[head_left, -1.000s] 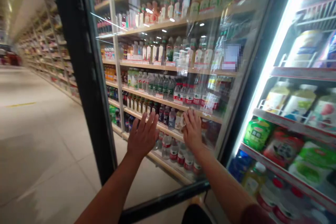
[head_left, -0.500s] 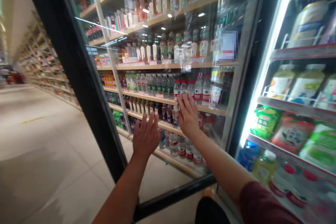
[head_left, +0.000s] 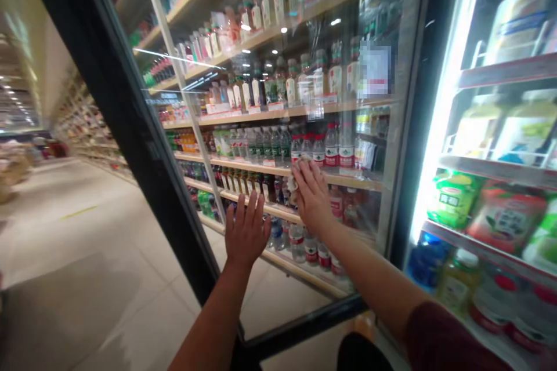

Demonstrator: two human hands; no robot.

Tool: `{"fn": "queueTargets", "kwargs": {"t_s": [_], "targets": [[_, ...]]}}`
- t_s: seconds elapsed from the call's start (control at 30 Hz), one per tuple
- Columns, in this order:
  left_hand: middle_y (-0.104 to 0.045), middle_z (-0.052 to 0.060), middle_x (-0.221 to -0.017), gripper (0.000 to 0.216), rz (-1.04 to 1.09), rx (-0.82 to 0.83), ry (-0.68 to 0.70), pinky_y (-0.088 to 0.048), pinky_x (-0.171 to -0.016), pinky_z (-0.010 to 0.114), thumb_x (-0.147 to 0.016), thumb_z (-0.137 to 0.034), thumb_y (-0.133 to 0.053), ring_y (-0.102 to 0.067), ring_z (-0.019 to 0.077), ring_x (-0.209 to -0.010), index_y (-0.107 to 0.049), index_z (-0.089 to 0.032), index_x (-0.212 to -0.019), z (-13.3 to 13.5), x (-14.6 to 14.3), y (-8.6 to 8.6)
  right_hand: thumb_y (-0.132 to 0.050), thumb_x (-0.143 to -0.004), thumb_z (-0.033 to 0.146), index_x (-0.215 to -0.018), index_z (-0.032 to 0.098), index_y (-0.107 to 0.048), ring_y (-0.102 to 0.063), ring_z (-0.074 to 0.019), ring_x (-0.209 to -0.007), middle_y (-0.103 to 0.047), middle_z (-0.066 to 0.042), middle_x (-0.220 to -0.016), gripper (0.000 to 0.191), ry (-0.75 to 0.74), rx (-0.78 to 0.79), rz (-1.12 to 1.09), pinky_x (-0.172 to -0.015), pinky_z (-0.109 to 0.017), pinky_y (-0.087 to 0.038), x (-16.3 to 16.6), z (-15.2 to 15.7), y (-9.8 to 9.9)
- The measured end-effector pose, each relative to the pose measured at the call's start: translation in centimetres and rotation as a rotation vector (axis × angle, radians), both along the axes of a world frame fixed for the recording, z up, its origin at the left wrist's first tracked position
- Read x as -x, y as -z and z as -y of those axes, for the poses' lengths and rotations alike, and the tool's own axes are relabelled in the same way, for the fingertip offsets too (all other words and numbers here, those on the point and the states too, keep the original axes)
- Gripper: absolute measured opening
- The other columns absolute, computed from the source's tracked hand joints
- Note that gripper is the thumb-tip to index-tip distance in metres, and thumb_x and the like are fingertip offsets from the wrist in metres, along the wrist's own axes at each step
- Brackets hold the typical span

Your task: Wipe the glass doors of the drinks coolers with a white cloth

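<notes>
A black-framed glass cooler door (head_left: 348, 29) stands swung open in front of me. My left hand (head_left: 246, 232) lies flat on the glass, fingers spread, holding nothing. My right hand (head_left: 311, 194) presses a crumpled white cloth (head_left: 292, 182) against the pane, higher and to the right of the left hand. Through the glass I see wooden store shelves with rows of bottled drinks (head_left: 278, 145).
The lit cooler interior (head_left: 491, 185) on the right holds bottles and green and red packs on wire racks. The door's dark frame (head_left: 130, 127) slants down the left side. A tiled aisle (head_left: 78, 255) with long shelving runs off to the left.
My right hand with the cloth slid up the glass from beside the left hand to a higher spot. The left hand stayed flat on the pane. The view swung slightly.
</notes>
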State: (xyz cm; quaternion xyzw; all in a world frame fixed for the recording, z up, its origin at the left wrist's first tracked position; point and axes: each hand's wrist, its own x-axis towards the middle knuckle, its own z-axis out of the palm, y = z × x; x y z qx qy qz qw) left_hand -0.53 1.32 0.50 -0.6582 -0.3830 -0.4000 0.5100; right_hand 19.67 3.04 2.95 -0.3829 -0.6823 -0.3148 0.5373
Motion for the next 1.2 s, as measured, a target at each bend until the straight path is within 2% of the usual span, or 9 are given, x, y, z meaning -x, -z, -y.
{"fn": "queueTargets", "kwargs": {"t_s": [0.17, 0.23, 0.37, 0.47, 0.6, 0.8, 0.9, 1.03, 1.2], "targets": [[-0.040, 0.014, -0.153, 0.075, 0.009, 0.007, 0.007, -0.015, -0.125, 0.047, -0.094, -0.031, -0.059, -0.019, 0.0278, -0.151, -0.023, -0.015, -0.157, 0.2, -0.1, 0.1, -0.045, -0.095, 0.014, -0.149, 0.022, -0.044, -0.021, -0.0195, -0.153, -0.054, -0.006, -0.148, 0.055, -0.062, -0.041, 0.179, -0.125, -0.043, -0.017, 0.4, 0.4, 2.4], [-0.041, 0.014, -0.153, 0.074, 0.009, 0.017, -0.001, -0.015, -0.125, 0.047, -0.094, -0.031, -0.058, -0.018, 0.0276, -0.151, -0.023, -0.015, -0.157, 0.3, -0.1, 0.1, -0.045, -0.094, 0.014, -0.149, 0.023, -0.044, -0.022, -0.0191, -0.153, -0.052, -0.005, -0.150, 0.056, -0.075, -0.017, 0.217, -0.125, -0.042, -0.017, 0.1, 0.3, 1.5], [-0.043, 0.014, -0.152, 0.074, 0.006, 0.012, -0.025, -0.017, -0.124, 0.048, -0.094, -0.031, -0.057, -0.019, 0.0282, -0.151, -0.023, -0.013, -0.157, 0.5, -0.1, 0.3, -0.039, -0.097, 0.015, -0.153, 0.023, -0.038, -0.021, -0.0209, -0.153, -0.044, -0.007, -0.156, 0.056, -0.038, -0.033, 0.035, -0.124, -0.046, -0.019, -0.5, -0.4, -2.3], [-0.043, 0.014, -0.152, 0.071, 0.011, 0.024, -0.028, -0.019, -0.123, 0.049, -0.095, -0.030, -0.056, -0.021, 0.0292, -0.150, -0.024, -0.014, -0.157, 0.6, -0.1, 0.3, -0.038, -0.098, 0.015, -0.152, 0.022, -0.038, -0.020, -0.0220, -0.154, -0.046, -0.008, -0.155, 0.055, -0.042, -0.068, -0.012, -0.124, -0.048, -0.019, 0.4, -0.3, -2.1], [-0.045, 0.015, -0.151, 0.072, 0.009, 0.029, -0.018, -0.019, -0.124, 0.050, -0.095, -0.028, -0.056, -0.021, 0.0293, -0.150, -0.023, -0.013, -0.157, 0.8, -0.1, 0.2, -0.042, -0.096, 0.013, -0.151, 0.024, -0.041, -0.027, -0.0202, -0.151, -0.054, -0.007, -0.149, 0.056, -0.116, -0.080, 0.145, -0.124, -0.044, -0.019, 1.5, 0.2, -0.6], [-0.047, 0.014, -0.149, 0.069, 0.018, 0.030, -0.043, -0.018, -0.124, 0.049, -0.095, -0.029, -0.055, -0.020, 0.0284, -0.151, -0.027, -0.012, -0.156, 1.0, -0.1, 0.4, -0.039, -0.098, 0.015, -0.155, 0.025, -0.033, -0.024, -0.0228, -0.153, -0.041, -0.007, -0.158, 0.058, -0.099, -0.076, -0.012, -0.124, -0.049, -0.021, 0.3, -0.5, -4.4], [-0.048, 0.014, -0.149, 0.063, 0.018, 0.059, -0.065, -0.017, -0.125, 0.049, -0.095, -0.030, -0.055, -0.020, 0.0286, -0.151, -0.036, -0.011, -0.152, 1.0, 0.0, 0.7, -0.040, -0.098, 0.015, -0.155, 0.026, -0.032, -0.025, -0.0234, -0.152, -0.043, -0.008, -0.156, 0.058, -0.094, -0.090, 0.007, -0.124, -0.048, -0.021, 0.5, -0.3, -2.6], [-0.049, 0.014, -0.148, 0.055, 0.017, 0.055, -0.077, -0.019, -0.124, 0.049, -0.095, -0.030, -0.053, -0.024, 0.0294, -0.150, -0.046, -0.011, -0.146, 1.0, 0.0, 0.9, -0.042, -0.097, 0.013, -0.153, 0.024, -0.037, -0.029, -0.0204, -0.151, -0.053, -0.006, -0.150, 0.057, -0.141, -0.097, 0.232, -0.125, -0.043, -0.018, 0.7, 0.1, 0.0], [-0.050, 0.014, -0.148, 0.052, 0.010, 0.042, -0.081, -0.019, -0.124, 0.048, -0.095, -0.028, -0.053, -0.023, 0.0292, -0.150, -0.049, -0.009, -0.143, 1.1, 0.0, 0.8, -0.043, -0.098, 0.017, -0.153, 0.022, -0.038, -0.030, -0.0247, -0.150, -0.047, -0.009, -0.153, 0.056, -0.073, -0.162, 0.071, -0.122, -0.047, -0.025, -0.8, -0.7, -4.1]]}}
